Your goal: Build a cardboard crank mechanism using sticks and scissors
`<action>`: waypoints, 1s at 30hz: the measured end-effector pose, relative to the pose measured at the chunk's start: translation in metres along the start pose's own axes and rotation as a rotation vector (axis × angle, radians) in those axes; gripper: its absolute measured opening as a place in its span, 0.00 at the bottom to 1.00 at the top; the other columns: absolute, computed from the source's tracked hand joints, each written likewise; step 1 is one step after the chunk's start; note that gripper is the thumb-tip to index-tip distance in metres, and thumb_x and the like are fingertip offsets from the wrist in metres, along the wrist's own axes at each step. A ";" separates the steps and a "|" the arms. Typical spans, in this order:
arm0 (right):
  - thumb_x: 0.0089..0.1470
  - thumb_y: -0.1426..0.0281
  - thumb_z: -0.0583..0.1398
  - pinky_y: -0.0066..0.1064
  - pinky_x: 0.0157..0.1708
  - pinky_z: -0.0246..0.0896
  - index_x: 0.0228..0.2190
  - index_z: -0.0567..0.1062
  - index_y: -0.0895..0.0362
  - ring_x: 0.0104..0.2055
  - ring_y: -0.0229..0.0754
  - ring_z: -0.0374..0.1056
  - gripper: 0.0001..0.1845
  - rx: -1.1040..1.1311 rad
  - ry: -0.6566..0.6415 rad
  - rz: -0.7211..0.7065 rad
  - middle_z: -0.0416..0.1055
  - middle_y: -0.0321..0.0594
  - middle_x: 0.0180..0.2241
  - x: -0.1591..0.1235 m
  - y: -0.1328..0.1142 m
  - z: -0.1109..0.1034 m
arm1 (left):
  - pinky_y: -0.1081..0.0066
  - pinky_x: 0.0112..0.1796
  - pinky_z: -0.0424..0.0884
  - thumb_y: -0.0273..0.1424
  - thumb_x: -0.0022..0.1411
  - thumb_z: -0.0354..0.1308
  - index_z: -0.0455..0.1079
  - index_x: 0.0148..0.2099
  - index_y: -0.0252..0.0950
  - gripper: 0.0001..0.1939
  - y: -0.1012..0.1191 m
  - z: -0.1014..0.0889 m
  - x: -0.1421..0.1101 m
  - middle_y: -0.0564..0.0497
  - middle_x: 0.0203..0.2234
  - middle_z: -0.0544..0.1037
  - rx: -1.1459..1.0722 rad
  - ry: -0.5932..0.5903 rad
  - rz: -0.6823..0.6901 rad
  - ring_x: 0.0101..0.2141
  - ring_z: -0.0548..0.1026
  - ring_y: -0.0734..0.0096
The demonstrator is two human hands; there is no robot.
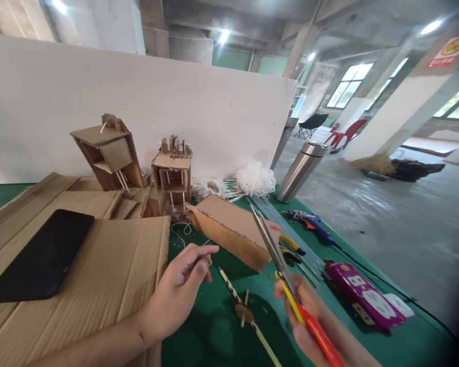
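Note:
My right hand (306,316) grips scissors (279,262) with red and yellow handles, their long blades pointing up and away from me. My left hand (178,290) has its thumb and fingers curled together. A small brown piece (208,259) shows between them; it looks like cardboard but is mostly hidden. Between my hands, a cardboard disc (244,312) with a thin wooden stick through it lies on the green tabletop (199,331). A long pale-yellow pencil (265,344) with dark marks runs beneath or against the disc. Just beyond is a closed cardboard box (229,229).
Cardboard sheets (130,275) cover the left side, bearing a black tablet (42,260). Two cardboard models (107,153) stand behind. To the right are a glue gun (309,224), clear glue sticks (306,255), a purple power strip (367,295) and a steel flask (302,171).

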State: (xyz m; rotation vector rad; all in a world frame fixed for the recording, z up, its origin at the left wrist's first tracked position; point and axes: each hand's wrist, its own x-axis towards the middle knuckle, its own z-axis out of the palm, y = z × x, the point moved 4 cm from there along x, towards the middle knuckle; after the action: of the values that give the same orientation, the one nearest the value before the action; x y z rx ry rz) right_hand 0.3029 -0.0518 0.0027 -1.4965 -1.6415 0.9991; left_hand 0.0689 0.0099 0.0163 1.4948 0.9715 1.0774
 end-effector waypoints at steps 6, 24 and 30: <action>0.59 0.45 0.51 0.43 0.48 0.62 0.59 0.57 0.53 0.47 0.52 0.62 0.34 0.009 -0.309 -0.160 0.63 0.49 0.46 0.036 -0.046 0.028 | 0.73 0.34 0.74 0.34 0.64 0.57 0.64 0.46 0.38 0.09 0.022 -0.022 0.015 0.55 0.31 0.71 -0.133 0.199 0.130 0.30 0.74 0.74; 0.46 0.31 0.48 0.28 0.21 0.55 0.38 0.66 0.51 0.23 0.36 0.52 0.38 0.279 -0.490 -0.131 0.58 0.33 0.25 0.049 -0.049 0.073 | 0.78 0.33 0.74 0.31 0.62 0.61 0.70 0.41 0.38 0.05 0.052 -0.034 0.011 0.53 0.31 0.75 -0.009 0.315 0.245 0.33 0.75 0.73; 0.44 0.30 0.48 0.26 0.18 0.44 0.35 0.63 0.51 0.21 0.33 0.46 0.39 0.298 -0.550 -0.087 0.52 0.30 0.23 0.049 -0.044 0.076 | 0.78 0.31 0.74 0.31 0.62 0.61 0.70 0.41 0.38 0.05 0.054 -0.032 0.008 0.52 0.30 0.76 -0.021 0.310 0.236 0.32 0.76 0.72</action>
State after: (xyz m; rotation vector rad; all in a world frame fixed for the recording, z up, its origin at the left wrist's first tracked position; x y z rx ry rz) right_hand 0.2108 -0.0113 0.0062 -0.9932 -1.7966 1.6256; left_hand 0.0425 0.0172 0.0734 1.4776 1.0060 1.5189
